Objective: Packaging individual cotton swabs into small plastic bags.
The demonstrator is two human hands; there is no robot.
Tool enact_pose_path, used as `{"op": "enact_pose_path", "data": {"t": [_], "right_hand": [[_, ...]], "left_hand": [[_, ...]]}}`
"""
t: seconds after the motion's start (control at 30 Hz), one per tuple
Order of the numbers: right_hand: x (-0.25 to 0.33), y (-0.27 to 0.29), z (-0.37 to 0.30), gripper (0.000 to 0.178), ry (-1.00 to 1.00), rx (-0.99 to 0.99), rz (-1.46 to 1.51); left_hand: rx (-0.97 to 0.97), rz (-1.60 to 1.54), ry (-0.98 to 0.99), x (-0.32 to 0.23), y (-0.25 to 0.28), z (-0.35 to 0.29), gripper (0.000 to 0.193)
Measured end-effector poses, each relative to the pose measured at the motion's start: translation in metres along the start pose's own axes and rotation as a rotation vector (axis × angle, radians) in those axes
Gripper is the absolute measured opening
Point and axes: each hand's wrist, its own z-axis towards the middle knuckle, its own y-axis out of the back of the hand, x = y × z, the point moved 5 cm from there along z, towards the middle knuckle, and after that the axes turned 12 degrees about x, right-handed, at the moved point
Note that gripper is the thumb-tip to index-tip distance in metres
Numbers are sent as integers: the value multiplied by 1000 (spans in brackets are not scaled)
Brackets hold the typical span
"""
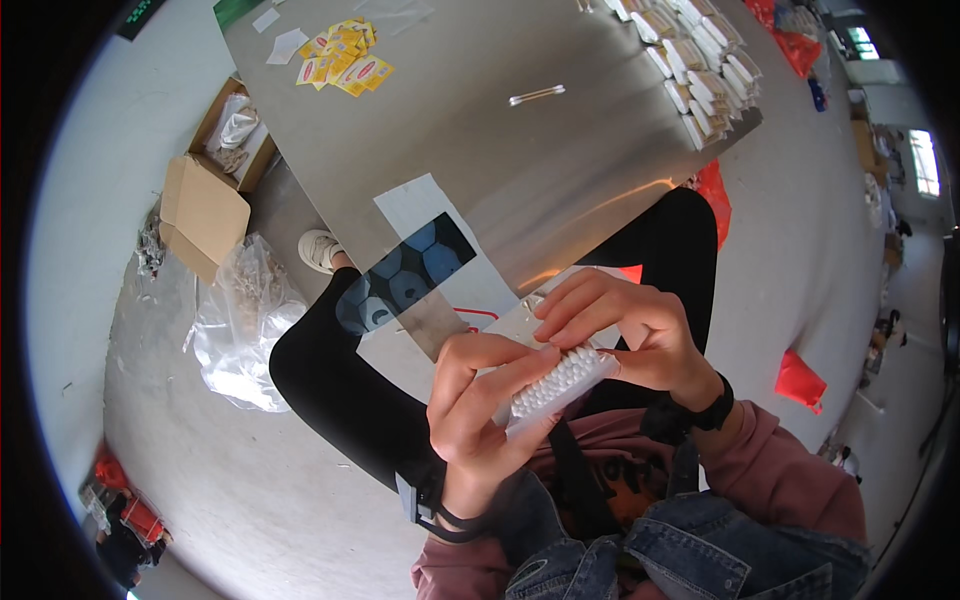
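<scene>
Between my two hands is a clear pack of cotton swabs, its white cotton tips facing up in a dense row. My left hand is closed around the pack's left end, fingers curled over its far side. My right hand pinches the right end, its thumb by the near side and its other fingers bent over the top. The pack is tilted and held above my lap, close to the table's near edge. My fingers hide its far side and part of its underside.
On the metal table lie yellow printed cards, a few loose cotton swabs and a pile of filled swab packs at far right. An open cardboard box and a clear plastic bag stand on the floor at left.
</scene>
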Motion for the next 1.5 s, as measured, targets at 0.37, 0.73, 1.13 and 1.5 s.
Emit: {"op": "enact_pose_path", "data": {"t": [0.37,0.73,1.13,1.5], "right_hand": [[-6,-1,-4,26,-37,-48,20],[-4,0,-8,30,-163,-91,-141],[-2,-7,-3,38,-375,-134,-63],[-17,-14,-9,25,-509,-102,309]], "left_hand": [[-24,-178,134,8,-2,2,36],[-16,-302,242,23,-4,-2,37],[-149,-830,407,46,-7,-13,37],[-56,-464,329,34,-7,-3,37]]}}
